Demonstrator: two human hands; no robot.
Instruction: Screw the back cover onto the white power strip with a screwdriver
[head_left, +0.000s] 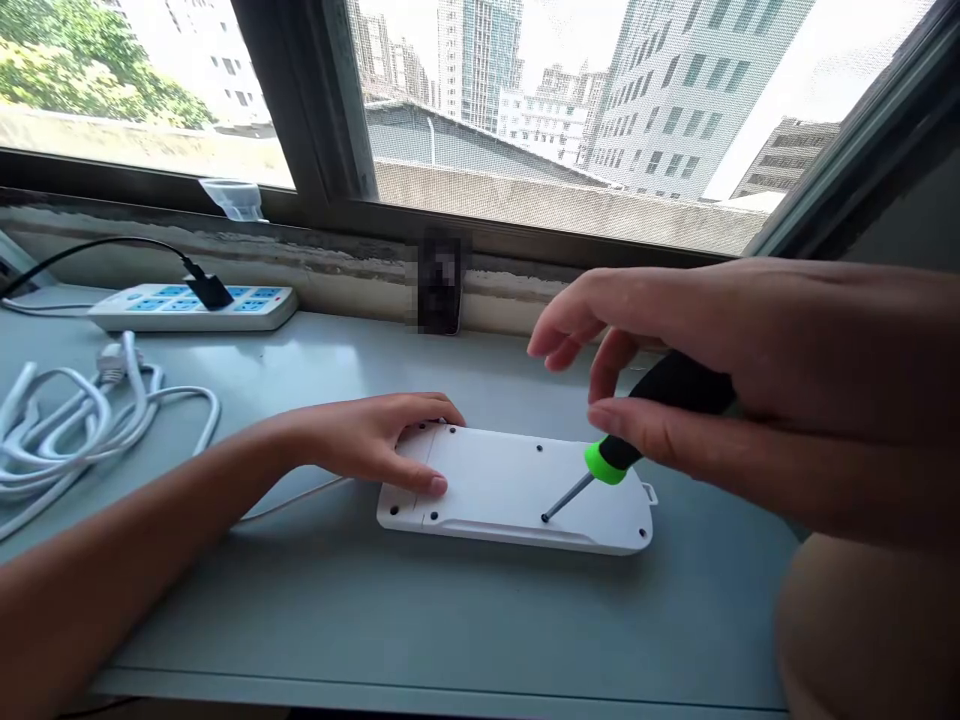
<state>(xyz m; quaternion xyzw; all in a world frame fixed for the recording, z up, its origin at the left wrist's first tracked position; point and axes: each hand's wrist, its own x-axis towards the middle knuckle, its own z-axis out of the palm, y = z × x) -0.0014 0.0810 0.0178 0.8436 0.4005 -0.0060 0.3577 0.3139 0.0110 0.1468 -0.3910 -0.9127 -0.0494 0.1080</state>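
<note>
A white power strip point(495, 480) lies with its screw-hole side up on the desk, and a white cord runs from its left end. My left hand point(382, 435) grips that left end, thumb flat on top and fingers over the far edge. In my right hand point(675, 370) is a screwdriver point(609, 458) with a black handle and a bright green collar. Its thin metal shaft slants down to the left, and the tip sits in a screw hole near the strip's front edge. Part of the handle is hidden by my palm.
Another power strip point(262, 312) with blue sockets and a black plug point(208, 288) stands at the back left. Coiled white cable point(82, 430) lies at the left. A dark, blurred object point(439, 285) leans below the window. A clear plastic cup-like piece point(238, 200) rests on the sill.
</note>
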